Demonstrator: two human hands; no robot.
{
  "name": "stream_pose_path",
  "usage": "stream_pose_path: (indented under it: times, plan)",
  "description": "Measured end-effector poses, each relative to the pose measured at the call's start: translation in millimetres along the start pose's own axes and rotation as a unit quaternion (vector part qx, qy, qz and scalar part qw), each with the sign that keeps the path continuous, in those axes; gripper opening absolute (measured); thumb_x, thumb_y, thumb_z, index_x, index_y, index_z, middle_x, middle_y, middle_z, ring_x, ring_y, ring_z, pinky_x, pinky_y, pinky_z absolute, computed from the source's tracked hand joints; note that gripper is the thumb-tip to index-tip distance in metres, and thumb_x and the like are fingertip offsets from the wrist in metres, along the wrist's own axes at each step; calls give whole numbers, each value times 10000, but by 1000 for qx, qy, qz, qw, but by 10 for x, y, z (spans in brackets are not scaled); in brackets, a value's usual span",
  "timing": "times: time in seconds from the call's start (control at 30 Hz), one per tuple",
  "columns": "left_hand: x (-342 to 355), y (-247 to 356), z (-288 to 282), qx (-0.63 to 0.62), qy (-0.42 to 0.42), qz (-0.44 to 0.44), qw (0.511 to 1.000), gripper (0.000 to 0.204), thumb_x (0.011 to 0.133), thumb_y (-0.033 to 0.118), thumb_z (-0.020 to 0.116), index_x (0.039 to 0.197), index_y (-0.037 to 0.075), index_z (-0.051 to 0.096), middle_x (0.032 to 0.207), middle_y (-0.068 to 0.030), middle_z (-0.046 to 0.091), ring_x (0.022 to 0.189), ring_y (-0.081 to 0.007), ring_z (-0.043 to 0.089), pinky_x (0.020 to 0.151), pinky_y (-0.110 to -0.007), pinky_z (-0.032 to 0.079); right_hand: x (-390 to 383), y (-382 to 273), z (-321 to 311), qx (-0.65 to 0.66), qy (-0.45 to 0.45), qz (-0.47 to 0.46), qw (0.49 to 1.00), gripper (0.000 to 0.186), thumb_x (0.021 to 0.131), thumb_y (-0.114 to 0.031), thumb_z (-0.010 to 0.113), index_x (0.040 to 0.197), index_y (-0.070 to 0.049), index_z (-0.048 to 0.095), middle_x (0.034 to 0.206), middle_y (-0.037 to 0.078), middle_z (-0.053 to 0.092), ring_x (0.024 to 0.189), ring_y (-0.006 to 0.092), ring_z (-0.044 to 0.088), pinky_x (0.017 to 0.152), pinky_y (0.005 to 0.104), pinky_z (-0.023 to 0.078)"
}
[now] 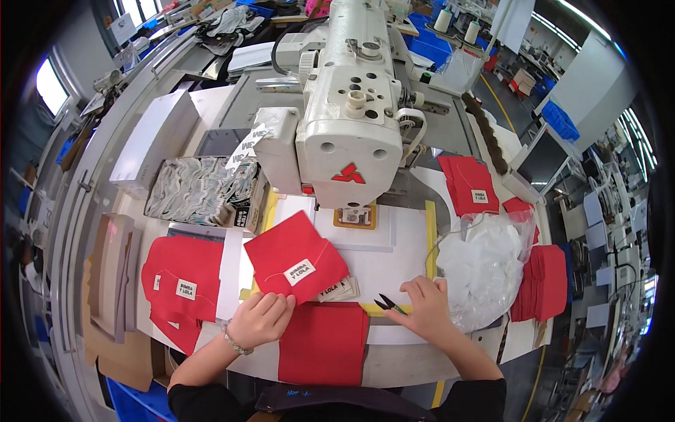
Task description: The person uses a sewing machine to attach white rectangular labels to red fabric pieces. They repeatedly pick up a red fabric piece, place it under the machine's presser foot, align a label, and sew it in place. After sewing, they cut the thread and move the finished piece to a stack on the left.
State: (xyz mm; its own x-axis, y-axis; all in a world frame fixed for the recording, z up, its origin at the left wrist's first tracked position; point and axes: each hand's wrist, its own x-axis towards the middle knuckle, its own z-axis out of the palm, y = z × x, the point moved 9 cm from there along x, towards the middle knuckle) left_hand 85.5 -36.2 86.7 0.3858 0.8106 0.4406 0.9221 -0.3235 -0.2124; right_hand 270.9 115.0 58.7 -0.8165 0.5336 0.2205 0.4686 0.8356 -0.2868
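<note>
Head view showed the left grip [261, 318] pinching a red piece [292, 243] just beyond it, its pale label [300, 271] apparently already attached; the right grip [429, 309] held dark snips [396, 307]. Labelled pieces [176, 267] lay left of the left grip, while a red stack [323, 344] between both showed no labels.

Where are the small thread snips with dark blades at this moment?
In the head view, the thread snips are below and right of centre, held in the person's right hand, a little to the right of the whitish labels.
</note>
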Motion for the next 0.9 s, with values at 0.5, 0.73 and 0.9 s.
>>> stream_pose_path:
  times: [0.5, 0.73, 0.9]
  plan:
    - [-457, -99, -112, -35, 0, -142, 989, 268, 706, 69, 650, 966, 16, 689, 802, -30, 591, 716, -171, 579, 619, -310, 444, 40, 139, 87, 78, 19, 57, 995, 207, 851, -176, 699, 892, -68, 528, 673, 68, 544, 575, 314, 549, 576, 405, 460]
    - [-505, -150, -154, -37, 9, -161, 986, 276, 690, 52, 656, 960, 13, 695, 801, -32, 598, 706, -175, 581, 615, -313, 445, 919, -363, 122, -99, 55, -138, 984, 210, 928, -292, 625, 973, -92, 580, 646, 9, 528, 463, 204, 545, 528, 322, 439]
    - [-498, -175, -185, -41, 14, -166, 985, 282, 684, 39, 660, 963, 15, 696, 796, -32, 601, 697, -176, 578, 612, -314, 446, 1125, -651, 410, -150, 69, -263, 951, 256, 845, -245, 685, 1065, -115, 671, 708, -18, 499, 516, 129, 526, 561, 295, 393]
